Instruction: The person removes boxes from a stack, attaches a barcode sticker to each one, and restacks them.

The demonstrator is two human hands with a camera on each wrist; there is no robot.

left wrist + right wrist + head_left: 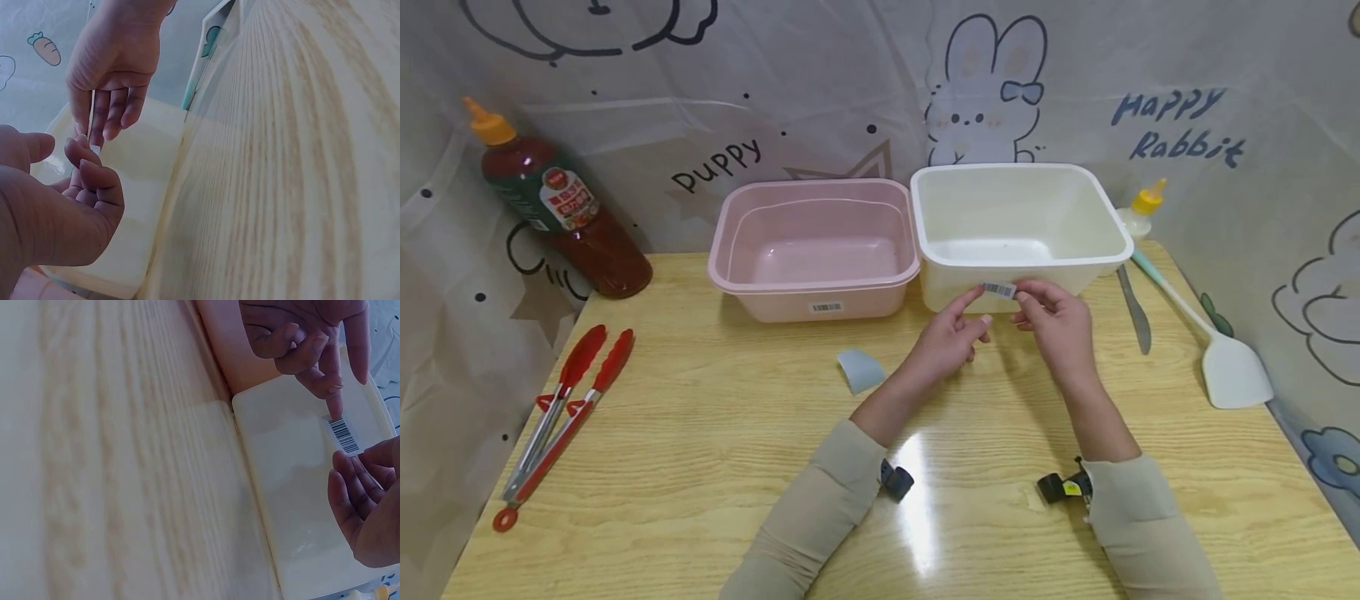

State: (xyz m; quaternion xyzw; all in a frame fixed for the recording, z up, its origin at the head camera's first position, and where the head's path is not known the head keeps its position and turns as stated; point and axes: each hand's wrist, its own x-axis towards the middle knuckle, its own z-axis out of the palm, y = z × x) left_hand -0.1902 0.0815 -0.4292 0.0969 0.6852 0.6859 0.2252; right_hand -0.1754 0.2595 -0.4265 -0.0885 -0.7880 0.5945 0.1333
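Observation:
A small white barcode sticker point(999, 289) is up in front of the white plastic tub point(940, 283). My right hand point(1060, 329) pinches its right end between thumb and fingers. At the other end, my left hand point(949, 340) touches the sticker with an outstretched index fingertip, its thumb held apart below. The barcode faces the camera in the right wrist view, and the left fingertip meets its upper edge there. In the left wrist view, fingers hide most of the sticker. On the pink tub point(775, 302), another barcode label point(827, 307) is stuck to the front.
A pale blue-grey scrap of paper point(859, 370) lies left of my left forearm. Red-tipped tongs point(561, 417) and a large sauce bottle point(568, 208) are at left. To the right are a table knife point(1133, 312), a white spatula point(1234, 371) and a small yellow-capped bottle point(1138, 218).

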